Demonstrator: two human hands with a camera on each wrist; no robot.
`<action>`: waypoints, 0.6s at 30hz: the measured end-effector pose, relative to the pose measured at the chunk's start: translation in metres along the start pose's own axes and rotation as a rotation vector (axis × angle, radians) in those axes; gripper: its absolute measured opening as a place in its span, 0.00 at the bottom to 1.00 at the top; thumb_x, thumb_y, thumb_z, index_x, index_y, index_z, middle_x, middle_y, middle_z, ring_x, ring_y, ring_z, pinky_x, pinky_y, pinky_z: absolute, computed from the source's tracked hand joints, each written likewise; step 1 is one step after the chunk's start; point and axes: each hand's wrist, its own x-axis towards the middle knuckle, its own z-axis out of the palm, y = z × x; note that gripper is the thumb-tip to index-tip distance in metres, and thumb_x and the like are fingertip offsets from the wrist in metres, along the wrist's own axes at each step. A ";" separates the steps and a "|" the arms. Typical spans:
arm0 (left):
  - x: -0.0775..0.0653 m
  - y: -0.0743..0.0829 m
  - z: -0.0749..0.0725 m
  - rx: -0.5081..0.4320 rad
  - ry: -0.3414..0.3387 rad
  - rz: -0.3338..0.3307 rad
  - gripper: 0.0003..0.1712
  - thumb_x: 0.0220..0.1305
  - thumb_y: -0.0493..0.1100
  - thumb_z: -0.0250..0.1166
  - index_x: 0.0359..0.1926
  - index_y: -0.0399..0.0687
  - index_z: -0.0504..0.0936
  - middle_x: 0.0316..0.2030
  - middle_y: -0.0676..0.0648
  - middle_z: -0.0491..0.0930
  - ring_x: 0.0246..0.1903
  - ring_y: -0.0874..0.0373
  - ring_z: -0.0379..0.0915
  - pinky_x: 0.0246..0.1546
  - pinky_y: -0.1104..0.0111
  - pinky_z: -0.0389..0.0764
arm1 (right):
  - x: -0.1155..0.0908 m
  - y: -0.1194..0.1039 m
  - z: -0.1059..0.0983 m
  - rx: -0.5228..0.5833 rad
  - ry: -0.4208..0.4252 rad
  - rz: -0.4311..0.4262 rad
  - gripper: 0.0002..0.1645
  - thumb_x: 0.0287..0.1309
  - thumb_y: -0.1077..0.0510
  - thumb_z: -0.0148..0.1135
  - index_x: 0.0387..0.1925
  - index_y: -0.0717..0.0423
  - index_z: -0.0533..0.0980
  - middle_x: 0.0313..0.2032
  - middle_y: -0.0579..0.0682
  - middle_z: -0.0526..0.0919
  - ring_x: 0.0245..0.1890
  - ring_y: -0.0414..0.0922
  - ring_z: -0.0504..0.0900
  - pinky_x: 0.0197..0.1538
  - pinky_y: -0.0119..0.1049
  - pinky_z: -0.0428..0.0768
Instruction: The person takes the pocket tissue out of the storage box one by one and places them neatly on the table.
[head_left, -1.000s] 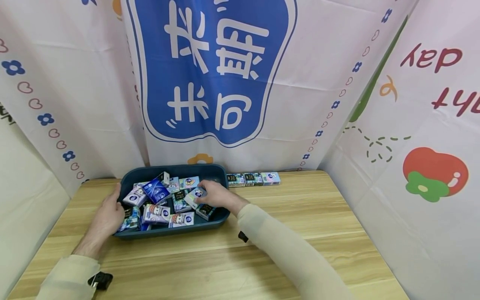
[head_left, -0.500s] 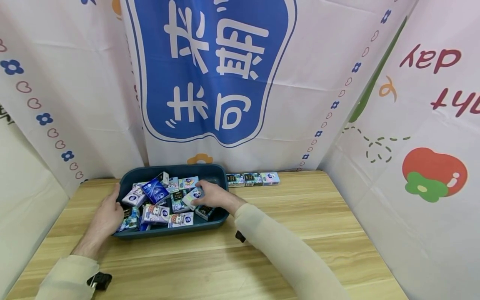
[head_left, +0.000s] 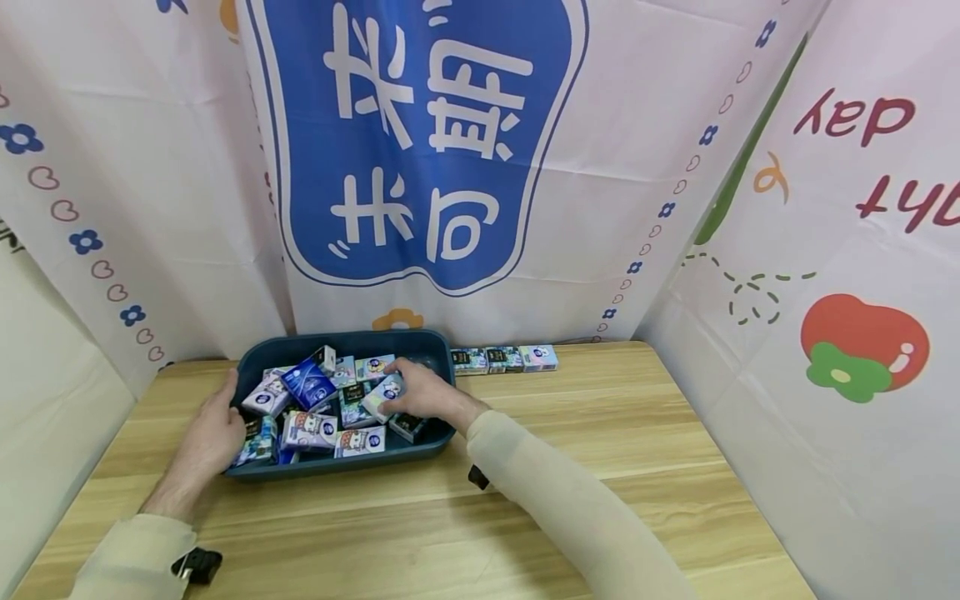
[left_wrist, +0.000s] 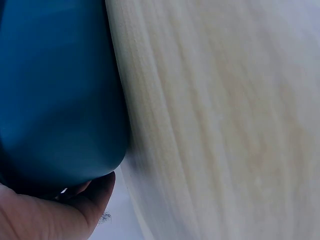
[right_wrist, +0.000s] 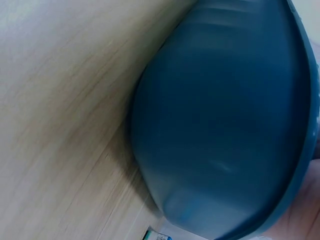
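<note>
A dark teal bin (head_left: 337,467) stands near the back left of the table and holds several small pocket tissue packs. At its left end, my left hand (head_left: 206,437) grips the wall; the left wrist view shows curled fingers (left_wrist: 97,197) against the bin's outside. My right hand (head_left: 426,392) reaches over the right end and pinches a pale tissue pack (head_left: 382,400) between thumb and fingers. Beneath and beside that pack lie darker floral packs (head_left: 352,407). A blue pack (head_left: 309,383) rests on top of the pile. The right wrist view shows mostly the bin's outer wall (right_wrist: 220,120).
Three tissue packs (head_left: 504,359) stand in a row behind the bin's right end, along the back edge of the wooden table (head_left: 600,450). A printed cloth (head_left: 570,242) hangs just behind the table, with more cloth on both sides.
The pale pack in my right hand has shifted slightly left and tilted a little. My left hand keeps its grip on the bin. The whole head view has drifted slightly.
</note>
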 end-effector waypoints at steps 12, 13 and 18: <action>0.001 -0.002 0.001 0.004 0.005 0.008 0.39 0.79 0.36 0.33 0.84 0.46 0.27 0.80 0.20 0.35 0.78 0.16 0.36 0.75 0.24 0.46 | -0.002 0.002 -0.005 0.144 0.078 -0.087 0.18 0.73 0.56 0.65 0.61 0.42 0.81 0.63 0.48 0.82 0.59 0.43 0.83 0.61 0.39 0.86; 0.001 -0.002 0.001 0.004 0.005 0.008 0.39 0.79 0.36 0.33 0.84 0.46 0.27 0.80 0.20 0.35 0.78 0.16 0.36 0.75 0.24 0.46 | -0.003 0.002 -0.005 0.162 0.077 -0.085 0.18 0.73 0.57 0.65 0.60 0.42 0.81 0.64 0.48 0.82 0.60 0.44 0.83 0.61 0.39 0.86; 0.001 -0.002 0.001 0.006 0.003 0.005 0.40 0.79 0.36 0.33 0.84 0.47 0.27 0.80 0.19 0.35 0.77 0.16 0.36 0.75 0.24 0.47 | -0.005 0.002 -0.009 0.237 0.075 -0.095 0.18 0.72 0.56 0.65 0.60 0.44 0.82 0.59 0.49 0.85 0.58 0.44 0.84 0.57 0.38 0.87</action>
